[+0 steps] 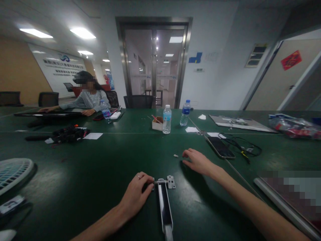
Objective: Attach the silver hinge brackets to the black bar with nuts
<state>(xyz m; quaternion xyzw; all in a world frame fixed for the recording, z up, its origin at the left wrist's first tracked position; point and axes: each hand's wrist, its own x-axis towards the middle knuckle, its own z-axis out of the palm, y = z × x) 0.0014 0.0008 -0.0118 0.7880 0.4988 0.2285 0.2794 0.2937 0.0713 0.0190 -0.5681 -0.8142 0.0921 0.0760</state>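
Note:
My left hand (137, 191) is closed, thumb and forefinger pinching the left plate of a metal bracket. The bracket's right plate (171, 182), with several holes, lies bare on the green table (100, 174). A long bar (165, 204) with a white frame and dark middle extends from the bracket toward me; its near end runs out of view. Farther out, my right hand (198, 161) hovers low over the tabletop, thumb and fingers apart, holding nothing visible. Just left of its fingertips lies a small metal piece (176, 155), with two holes by its look.
A phone (220, 147) and black cables (244, 149) lie right of my right hand. Ahead stand a small box (157, 125) and water bottles (167, 119). A white racket-like grid (15, 172) sits at left. Across the table, a person (90, 93) works at a dark panel.

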